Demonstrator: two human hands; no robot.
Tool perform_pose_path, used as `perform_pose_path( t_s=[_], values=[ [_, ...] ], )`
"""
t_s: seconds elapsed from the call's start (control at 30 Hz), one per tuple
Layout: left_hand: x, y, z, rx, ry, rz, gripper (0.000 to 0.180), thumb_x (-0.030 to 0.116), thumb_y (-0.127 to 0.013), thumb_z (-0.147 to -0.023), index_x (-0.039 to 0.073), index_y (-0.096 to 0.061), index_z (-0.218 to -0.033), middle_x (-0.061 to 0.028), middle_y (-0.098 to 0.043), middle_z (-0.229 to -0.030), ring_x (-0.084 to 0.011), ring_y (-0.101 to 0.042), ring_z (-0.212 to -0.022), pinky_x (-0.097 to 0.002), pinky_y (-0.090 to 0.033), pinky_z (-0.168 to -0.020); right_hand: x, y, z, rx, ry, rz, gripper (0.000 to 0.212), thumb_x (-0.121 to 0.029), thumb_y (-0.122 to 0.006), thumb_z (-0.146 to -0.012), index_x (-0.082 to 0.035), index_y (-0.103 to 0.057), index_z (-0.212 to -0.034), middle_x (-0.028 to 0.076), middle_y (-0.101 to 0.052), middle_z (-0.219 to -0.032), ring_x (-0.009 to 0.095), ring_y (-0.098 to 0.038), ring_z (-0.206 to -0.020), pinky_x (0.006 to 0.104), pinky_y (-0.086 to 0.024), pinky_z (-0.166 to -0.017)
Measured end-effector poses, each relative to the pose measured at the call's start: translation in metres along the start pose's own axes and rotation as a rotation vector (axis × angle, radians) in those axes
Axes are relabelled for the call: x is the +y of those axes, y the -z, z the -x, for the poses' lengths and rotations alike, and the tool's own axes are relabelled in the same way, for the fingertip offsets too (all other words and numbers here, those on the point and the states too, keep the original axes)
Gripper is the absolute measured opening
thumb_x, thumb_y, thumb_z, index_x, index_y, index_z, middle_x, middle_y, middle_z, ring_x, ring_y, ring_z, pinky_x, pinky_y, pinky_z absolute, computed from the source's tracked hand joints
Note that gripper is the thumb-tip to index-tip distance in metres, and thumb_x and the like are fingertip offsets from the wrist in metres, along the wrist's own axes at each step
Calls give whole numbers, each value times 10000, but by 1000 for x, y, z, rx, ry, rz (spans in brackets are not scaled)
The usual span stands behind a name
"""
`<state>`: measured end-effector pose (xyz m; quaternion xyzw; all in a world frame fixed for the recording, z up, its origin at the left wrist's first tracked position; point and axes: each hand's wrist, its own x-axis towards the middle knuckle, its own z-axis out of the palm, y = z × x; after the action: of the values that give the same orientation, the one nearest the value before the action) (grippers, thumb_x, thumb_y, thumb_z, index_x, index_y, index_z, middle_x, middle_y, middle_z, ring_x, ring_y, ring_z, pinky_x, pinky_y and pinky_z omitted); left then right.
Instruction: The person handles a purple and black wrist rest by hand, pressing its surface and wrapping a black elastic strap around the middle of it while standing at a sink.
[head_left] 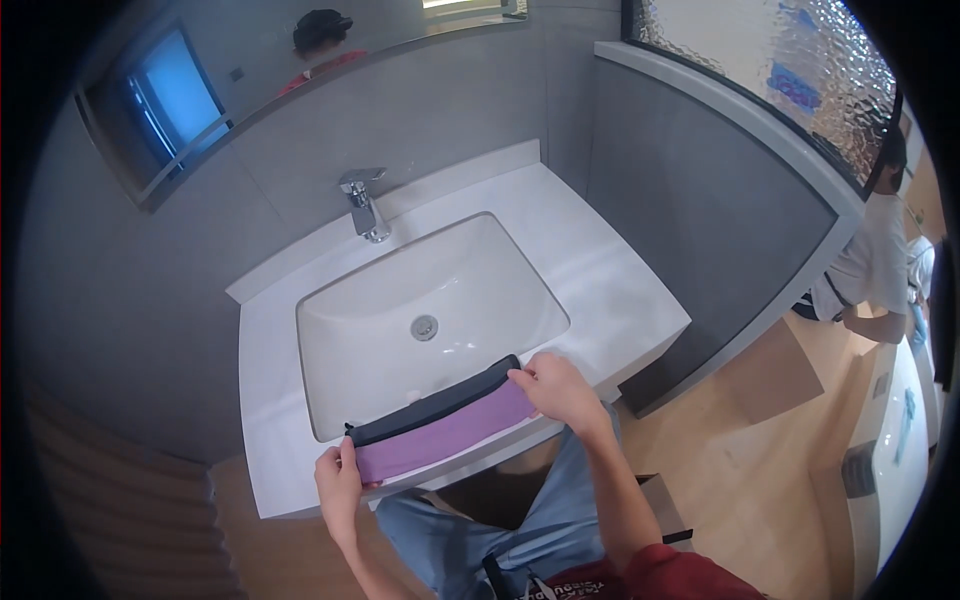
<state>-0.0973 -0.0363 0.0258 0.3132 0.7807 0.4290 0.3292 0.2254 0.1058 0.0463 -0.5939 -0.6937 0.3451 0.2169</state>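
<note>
Cloth (440,438): folded strip, purple plus dark grey, 6 o'clock from drain (424,327), along basin's (380,300) near rim
Left hand (342,480): pinching cloth's 8 o'clock end
Right hand (562,388): pinching cloth's 2 o'clock end
Counter (270,400): white, around basin
Faucet (365,208): chrome, 11 o'clock from drain

left hand (340,478) and right hand (560,388) hold a purple-and-black cloth (445,432) along the near edge of a sink (375,325).
</note>
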Motion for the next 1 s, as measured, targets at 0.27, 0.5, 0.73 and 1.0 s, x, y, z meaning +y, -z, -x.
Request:
perform_pose_path(
  t_s=[0.27,0.5,0.73,1.0],
  values=[
    [4,-22,15,227,-188,-260,377,235,-602,-1078,-62,-568,-849,-152,-568,-586,-229,-560,-471,-407,-424,-449,13,-1,-1,42,-106,-149,285,-253,-746,-940,27,-753,-886,226,-723,-749,393,-729,-738,474,-573,-764],
    [-14,-23,18,381,-325,-423,367,240,-617,-1070,-24,-544,-825,-224,-567,-604,-416,-513,-554,-485,-394,-555,19,-18,10,299,53,102,279,-267,-791,-913,3,-725,-884,220,-722,-820,433,-689,-795,481,-535,-705],
    [-6,-26,25,370,-305,-496,368,255,-604,-1077,-21,-575,-835,-236,-597,-628,-451,-570,-595,-519,-415,-576,22,-10,13,256,10,97,297,-317,-776,-923,-25,-740,-885,184,-732,-807,411,-703,-800,488,-540,-718],
    [10,-12,14,168,-196,-454,383,241,-617,-1069,-74,-638,-852,-214,-627,-615,-346,-625,-515,-454,-461,-520,40,-6,-4,212,128,133,311,-263,-776,-911,40,-752,-850,222,-728,-782,378,-718,-752,425,-554,-687]
  ],
)
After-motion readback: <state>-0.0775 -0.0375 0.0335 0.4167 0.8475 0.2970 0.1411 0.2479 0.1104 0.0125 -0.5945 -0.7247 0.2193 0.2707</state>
